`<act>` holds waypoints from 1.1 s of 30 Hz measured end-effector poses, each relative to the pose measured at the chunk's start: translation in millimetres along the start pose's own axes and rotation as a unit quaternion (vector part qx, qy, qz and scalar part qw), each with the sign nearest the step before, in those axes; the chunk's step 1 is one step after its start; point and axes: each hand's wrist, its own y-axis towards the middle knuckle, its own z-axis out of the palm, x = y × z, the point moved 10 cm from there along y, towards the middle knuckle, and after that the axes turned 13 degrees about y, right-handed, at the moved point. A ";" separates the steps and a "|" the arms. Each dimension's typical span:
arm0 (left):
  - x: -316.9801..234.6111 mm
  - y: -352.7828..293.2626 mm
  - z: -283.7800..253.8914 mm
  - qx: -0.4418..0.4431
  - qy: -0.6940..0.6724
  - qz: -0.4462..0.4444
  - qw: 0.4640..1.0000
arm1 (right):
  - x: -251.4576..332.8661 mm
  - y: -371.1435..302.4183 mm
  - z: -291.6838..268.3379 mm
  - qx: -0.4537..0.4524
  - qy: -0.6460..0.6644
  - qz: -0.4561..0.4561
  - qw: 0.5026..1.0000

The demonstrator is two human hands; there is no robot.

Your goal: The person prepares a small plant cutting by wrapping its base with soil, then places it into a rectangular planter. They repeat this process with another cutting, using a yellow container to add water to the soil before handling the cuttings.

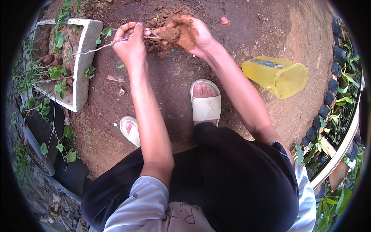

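Note:
My left hand [130, 44] pinches a thin woody plant stem [101, 47] between thumb and fingers. From that hand the stem runs out to the left, with leaves near it. Its other end reaches a clump of wet brown soil [172, 35], which my cupped right hand [195, 36] holds. Mud coats the palm and fingers of the right hand. Below both hands lies a heap of loose damp soil [170, 16] on the ground; how deep it is I cannot tell.
A white rectangular planter [84, 62] with leafy plants stands at the left. On the right a yellow translucent plastic container [290, 80] lies on its side. A pink flower [224, 20] rests on the soil. Dark edging blocks [329, 98] line the plants at the far right.

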 end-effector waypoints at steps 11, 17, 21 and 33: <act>-11.5 -7.3 15.8 0.048 0.034 -0.004 0.998 | -18.4 -13.2 11.4 0.092 0.042 0.134 0.986; -11.9 -8.7 16.2 0.043 0.049 -0.008 0.998 | -25.0 -14.0 7.9 0.073 -0.005 0.152 0.986; -14.1 -8.4 14.1 0.041 0.056 0.003 0.998 | -20.3 -19.1 11.4 -0.046 -0.097 0.124 0.987; -16.2 -7.1 14.5 0.036 0.047 0.015 0.998 | -21.6 -8.3 5.5 -0.141 -0.282 0.080 0.946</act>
